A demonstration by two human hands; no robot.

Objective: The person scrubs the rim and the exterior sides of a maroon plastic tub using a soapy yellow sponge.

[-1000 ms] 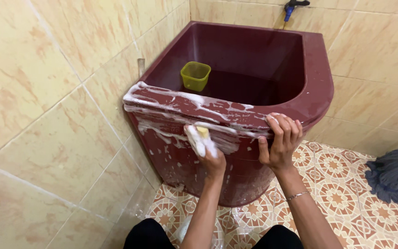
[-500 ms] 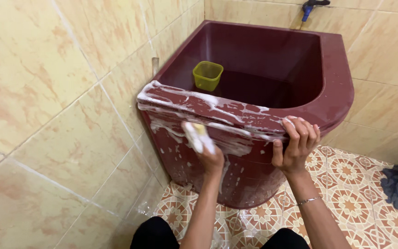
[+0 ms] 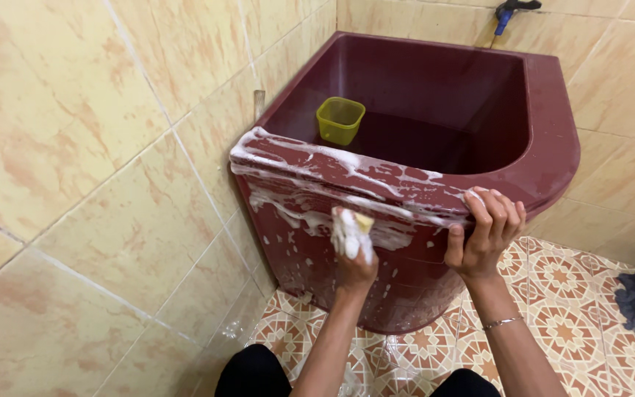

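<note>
At frame centre, the left hand (image 3: 354, 268) clasps a soapy sponge (image 3: 351, 234) against the maroon tub (image 3: 406, 294); the right hand (image 3: 485, 234) clutches the tub's rim.

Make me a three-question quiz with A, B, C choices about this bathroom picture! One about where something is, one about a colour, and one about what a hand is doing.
1. Where is the small cup?
A. On the floor
B. Inside the tub
C. In a hand

2. What colour is the tub?
A. Dark red
B. Blue
C. White

3. What is the left hand doing?
A. Hanging free
B. Lying flat on the wall
C. Pressing a soapy sponge to the tub's front

Answers:
1 B, the cup sits within the tub's walls.
2 A, its rim and walls are dark red.
3 C, foam coats the sponge, while the right hand grips the rim.
</note>
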